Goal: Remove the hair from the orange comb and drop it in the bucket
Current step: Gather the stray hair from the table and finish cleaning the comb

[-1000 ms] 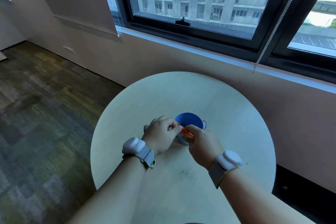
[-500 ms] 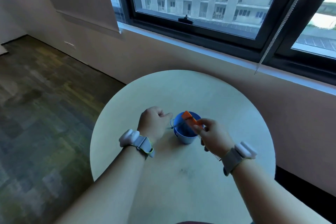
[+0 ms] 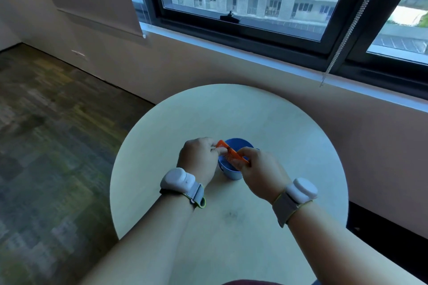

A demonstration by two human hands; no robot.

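An orange comb (image 3: 231, 154) lies slanted over the mouth of a small blue bucket (image 3: 231, 172) standing mid-table. My right hand (image 3: 259, 172) grips the comb's lower right end. My left hand (image 3: 199, 159) pinches at the comb's upper left part, where a small dark tuft of hair (image 3: 228, 147) sits on the spine. The comb's teeth point down toward the bucket. The bucket's near left wall is partly hidden by my hands.
The round pale table (image 3: 289, 146) stands close to a wall under a dark-framed window (image 3: 243, 23). A blind's bead chain (image 3: 342, 37) hangs at the right. Carpeted floor (image 3: 58, 134) spreads to the left. Both wrists carry white bands.
My hands were apart half a second ago, the right one holding the comb over the bucket; now the left hand has come back to the comb and pinches at it.
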